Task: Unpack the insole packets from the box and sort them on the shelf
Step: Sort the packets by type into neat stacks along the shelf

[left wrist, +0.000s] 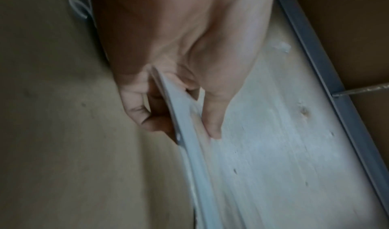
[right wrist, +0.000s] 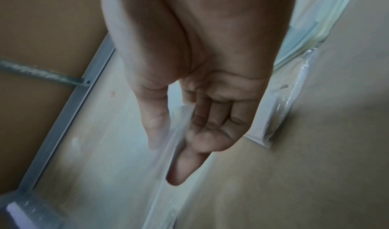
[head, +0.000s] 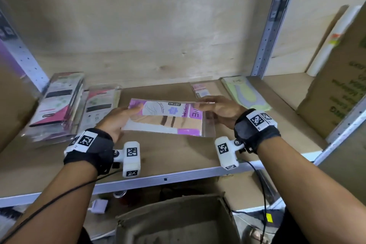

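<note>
A purple-and-white insole packet (head: 166, 118) in clear plastic hangs flat above the wooden shelf (head: 178, 154). My left hand (head: 118, 119) pinches its left end, thumb on top; in the left wrist view the packet's edge (left wrist: 189, 142) runs between thumb and fingers of that left hand (left wrist: 179, 116). My right hand (head: 215, 108) grips its right end; the right wrist view shows the thumb and fingers of the right hand (right wrist: 179, 141) closed on the clear plastic edge (right wrist: 174, 132). The open cardboard box (head: 178, 224) stands below the shelf.
Two stacks of pink-and-black packets (head: 57, 103) (head: 99, 105) lie at the shelf's left. A small pink packet (head: 200, 89) and a green packet (head: 247, 93) lie at the back right. A large cardboard carton (head: 340, 89) stands at the right beyond a metal upright (head: 273, 25).
</note>
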`<action>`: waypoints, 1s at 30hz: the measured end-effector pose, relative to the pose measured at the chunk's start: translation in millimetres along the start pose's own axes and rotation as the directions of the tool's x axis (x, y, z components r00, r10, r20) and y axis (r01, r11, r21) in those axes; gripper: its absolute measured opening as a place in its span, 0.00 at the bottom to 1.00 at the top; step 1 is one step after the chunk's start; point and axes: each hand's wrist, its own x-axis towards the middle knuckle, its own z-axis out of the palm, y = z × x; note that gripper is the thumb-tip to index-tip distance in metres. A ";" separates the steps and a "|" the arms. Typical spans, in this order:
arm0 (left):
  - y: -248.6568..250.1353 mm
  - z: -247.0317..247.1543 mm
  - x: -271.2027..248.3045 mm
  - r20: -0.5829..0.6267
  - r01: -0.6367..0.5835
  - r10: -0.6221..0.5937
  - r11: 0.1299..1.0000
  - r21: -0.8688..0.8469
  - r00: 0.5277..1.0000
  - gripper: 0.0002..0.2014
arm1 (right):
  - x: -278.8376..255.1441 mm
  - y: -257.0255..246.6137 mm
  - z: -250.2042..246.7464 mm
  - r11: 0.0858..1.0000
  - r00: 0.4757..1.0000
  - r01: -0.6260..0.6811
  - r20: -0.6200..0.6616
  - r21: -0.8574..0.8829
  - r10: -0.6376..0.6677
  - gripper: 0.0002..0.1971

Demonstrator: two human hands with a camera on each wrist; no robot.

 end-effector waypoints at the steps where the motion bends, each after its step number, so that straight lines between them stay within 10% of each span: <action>1: -0.4 3.4 2.5 -0.020 0.010 -0.011 0.998 -0.054 1.000 0.14 | -0.4 -0.3 -2.1 0.998 1.000 -0.005 -0.015 0.062 0.006 0.21; 11: -4.0 41.4 6.5 -0.025 0.060 -0.072 0.944 -0.324 0.997 0.15 | 5.6 5.4 3.0 0.937 0.999 -0.004 -0.029 0.350 0.016 0.09; 18: -11.8 67.7 -1.8 0.089 0.081 -0.056 0.948 -0.308 0.994 0.21 | 9.5 6.0 31.7 0.991 0.994 -0.058 0.096 0.124 0.046 0.17; 30: -18.0 55.5 5.3 -0.079 0.027 -0.021 0.997 0.078 0.997 0.12 | 31.7 9.0 32.7 0.964 0.990 -0.085 -0.128 -0.254 0.054 0.09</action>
